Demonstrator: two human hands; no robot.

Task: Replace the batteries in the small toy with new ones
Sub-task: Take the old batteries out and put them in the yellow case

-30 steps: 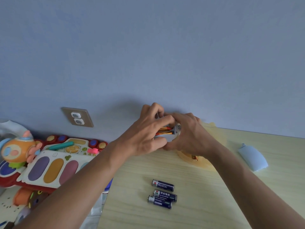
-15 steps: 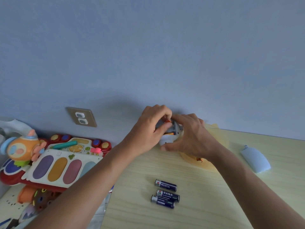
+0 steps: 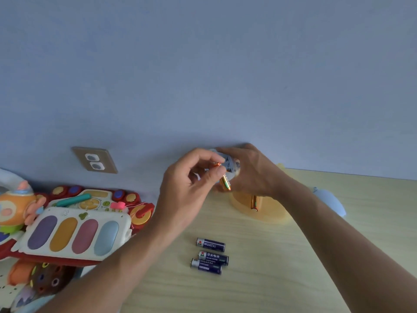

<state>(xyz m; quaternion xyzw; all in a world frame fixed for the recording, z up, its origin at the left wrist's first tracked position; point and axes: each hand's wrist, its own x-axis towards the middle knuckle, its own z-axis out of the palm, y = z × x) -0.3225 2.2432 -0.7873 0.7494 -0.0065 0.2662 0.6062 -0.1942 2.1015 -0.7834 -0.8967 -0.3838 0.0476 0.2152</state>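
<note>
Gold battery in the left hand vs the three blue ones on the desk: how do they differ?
The gold battery is pinched in the left hand, tilted, by the small toy; the blue batteries lie flat, untouched. Gold-orange casing versus dark blue with HUATAI print. Both look like the same slim cylindrical type.

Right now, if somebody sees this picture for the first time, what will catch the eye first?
First, the two hands at the centre: the right hand holds a small toy while the left hand pinches a gold battery at it. Below them, three dark blue batteries lie on the wooden table. At the left sits a colourful toy piano.
</note>
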